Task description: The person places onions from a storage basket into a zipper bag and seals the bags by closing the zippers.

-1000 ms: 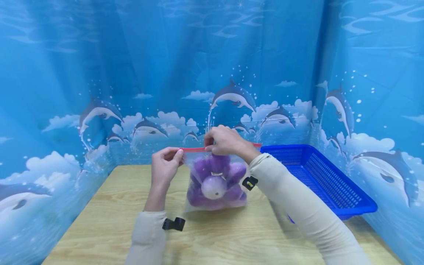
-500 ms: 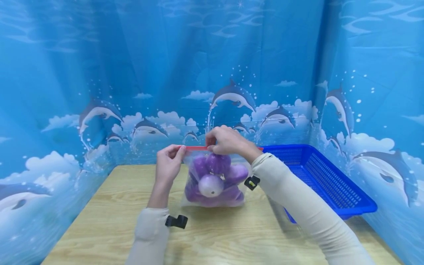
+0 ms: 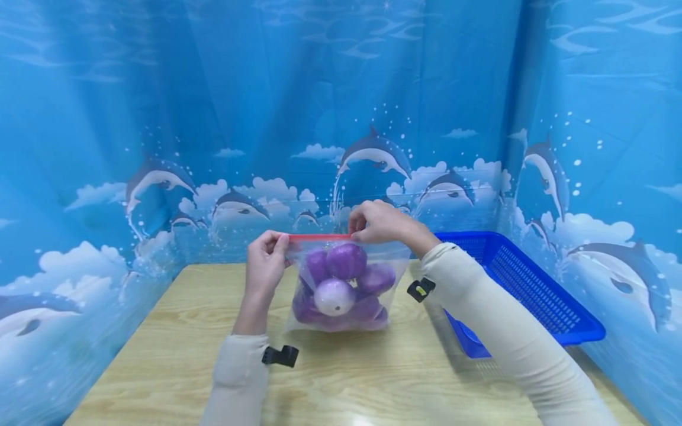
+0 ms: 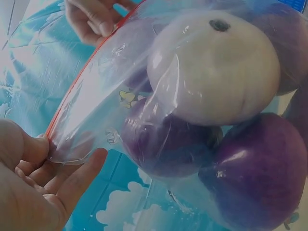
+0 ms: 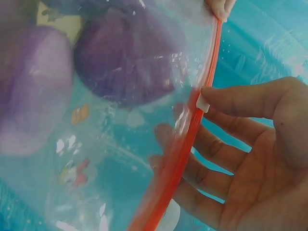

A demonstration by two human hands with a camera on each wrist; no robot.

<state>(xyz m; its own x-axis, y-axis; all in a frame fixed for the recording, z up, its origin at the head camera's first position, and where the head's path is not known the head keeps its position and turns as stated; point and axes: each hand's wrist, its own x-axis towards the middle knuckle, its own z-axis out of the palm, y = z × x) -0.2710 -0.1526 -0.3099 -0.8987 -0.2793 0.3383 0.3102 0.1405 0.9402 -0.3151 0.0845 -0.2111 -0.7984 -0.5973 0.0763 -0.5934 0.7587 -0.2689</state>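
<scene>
A clear slider bag with a red zip along its top stands upright over the table. Through its film I see several purple-and-white, onion-like bulbs. My left hand pinches the bag's top left corner between thumb and fingers, as the left wrist view also shows. Over on the zip's right part, my right hand pinches the small white slider between thumb and forefinger. The other fingers lie behind the bag's edge. The zip's far right end is hidden by the right hand in the head view.
A blue plastic basket stands at the right of the wooden table, partly behind the right sleeve. A blue dolphin-print curtain hangs behind and at both sides. Each wrist carries a black camera mount.
My right hand has moved to the right along the red zip with the slider. The bag has shifted slightly left, and its bulbs have settled a little. The left hand keeps its corner.
</scene>
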